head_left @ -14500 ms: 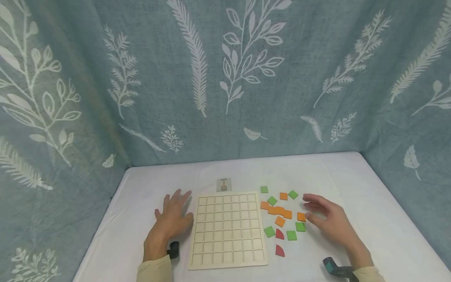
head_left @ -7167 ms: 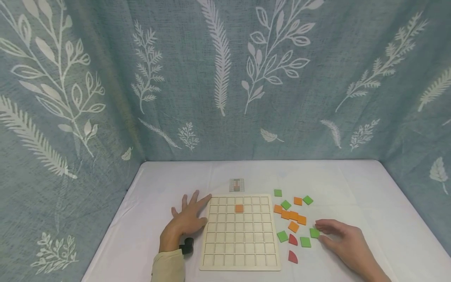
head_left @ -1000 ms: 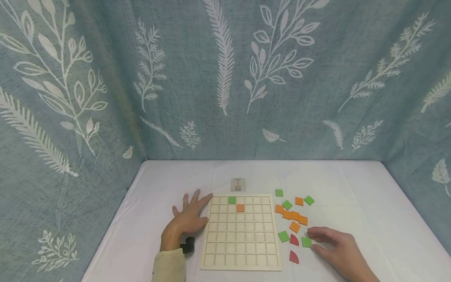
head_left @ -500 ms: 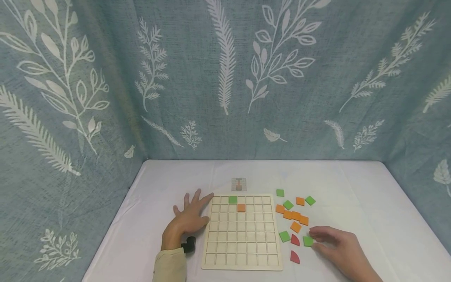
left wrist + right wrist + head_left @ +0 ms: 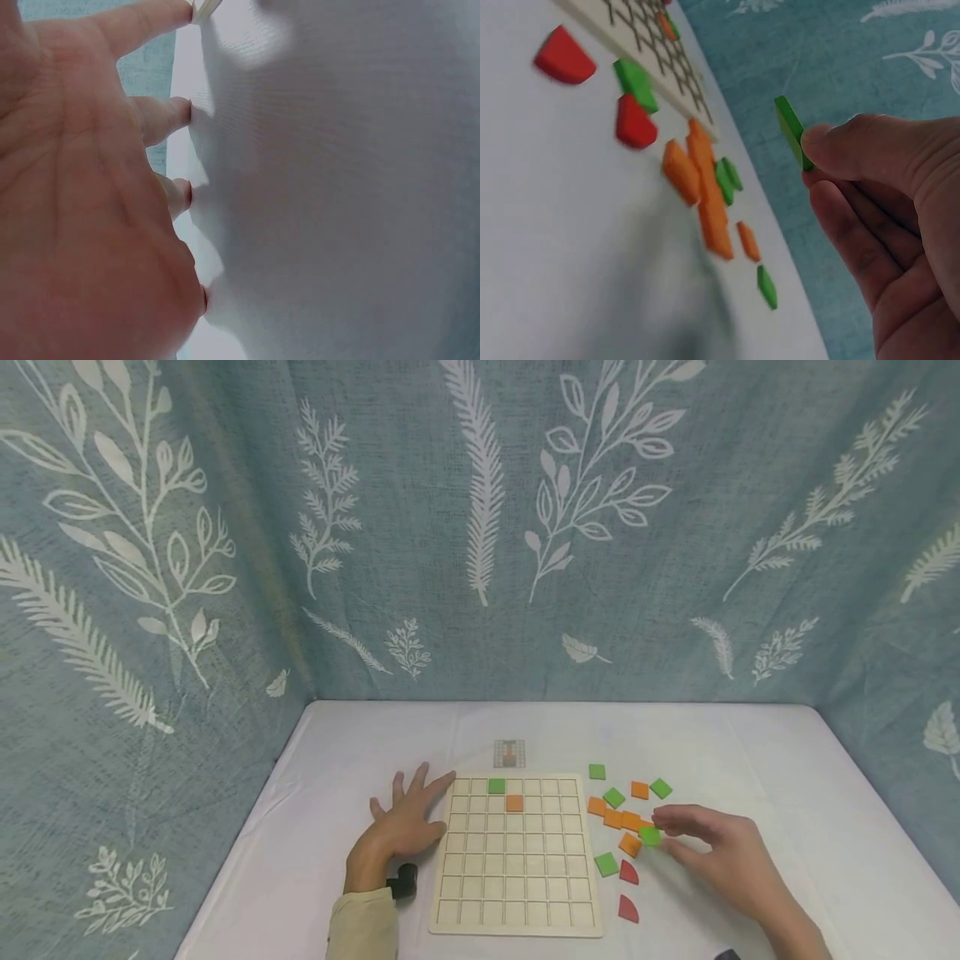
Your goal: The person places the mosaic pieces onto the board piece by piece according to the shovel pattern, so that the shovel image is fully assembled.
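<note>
Between its thumb and fingers my right hand (image 5: 716,852) pinches a green square tile (image 5: 791,131), raised above the table in the right wrist view. My left hand (image 5: 405,822) lies spread at the left side of a pale wooden grid board (image 5: 506,893), its index fingertip at the far left corner. In the left wrist view the fingertips of that hand (image 5: 82,180) touch the white cloth. Two tiles sit in the board's cells: a green one (image 5: 497,786) in the far row and an orange one (image 5: 514,803) one row nearer, one column right.
Right of the board lie several loose orange tiles (image 5: 612,819), several green tiles (image 5: 607,864) and two red quarter-round pieces (image 5: 628,908). A small printed pattern card (image 5: 509,753) lies behind the board. A patterned blue-green curtain (image 5: 450,527) encloses the white table (image 5: 360,735).
An orange tile and then a green tile came onto the board over the earlier frames. In the last half second my right hand lifted another green tile off the table. My left hand stays put.
</note>
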Available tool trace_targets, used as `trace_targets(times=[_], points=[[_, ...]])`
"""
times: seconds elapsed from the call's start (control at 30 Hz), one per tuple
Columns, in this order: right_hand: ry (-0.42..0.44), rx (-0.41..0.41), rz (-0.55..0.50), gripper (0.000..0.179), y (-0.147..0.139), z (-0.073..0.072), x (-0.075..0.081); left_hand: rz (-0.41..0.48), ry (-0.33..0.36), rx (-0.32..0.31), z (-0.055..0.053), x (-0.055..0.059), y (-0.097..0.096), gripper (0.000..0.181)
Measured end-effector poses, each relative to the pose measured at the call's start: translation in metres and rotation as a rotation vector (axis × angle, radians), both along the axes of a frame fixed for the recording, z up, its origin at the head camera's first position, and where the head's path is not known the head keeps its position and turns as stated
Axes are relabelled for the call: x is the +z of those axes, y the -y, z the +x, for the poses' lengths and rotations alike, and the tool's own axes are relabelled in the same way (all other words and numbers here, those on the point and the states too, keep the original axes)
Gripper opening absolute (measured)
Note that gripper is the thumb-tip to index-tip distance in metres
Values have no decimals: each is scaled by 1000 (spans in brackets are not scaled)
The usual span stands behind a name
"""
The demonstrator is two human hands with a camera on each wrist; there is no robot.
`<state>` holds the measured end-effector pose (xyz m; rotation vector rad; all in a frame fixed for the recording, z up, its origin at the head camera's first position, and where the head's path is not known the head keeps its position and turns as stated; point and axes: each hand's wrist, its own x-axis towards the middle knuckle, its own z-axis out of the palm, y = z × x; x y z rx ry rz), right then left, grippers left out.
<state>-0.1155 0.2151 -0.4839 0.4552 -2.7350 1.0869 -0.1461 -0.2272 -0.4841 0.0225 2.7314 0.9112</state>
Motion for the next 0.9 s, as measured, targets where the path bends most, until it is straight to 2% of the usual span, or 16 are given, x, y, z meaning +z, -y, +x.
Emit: trace_targets(times=[0.3, 0.5, 0.9], points=[[-37, 93, -132, 43, 27, -21, 8, 10, 1, -5, 2, 1, 0, 84], [-25, 143, -212, 39, 43, -36, 9, 26, -6, -2, 2, 0, -1, 84], [-46, 211, -242, 38, 76, -61, 3, 7, -7, -2, 2, 3, -2, 85]])
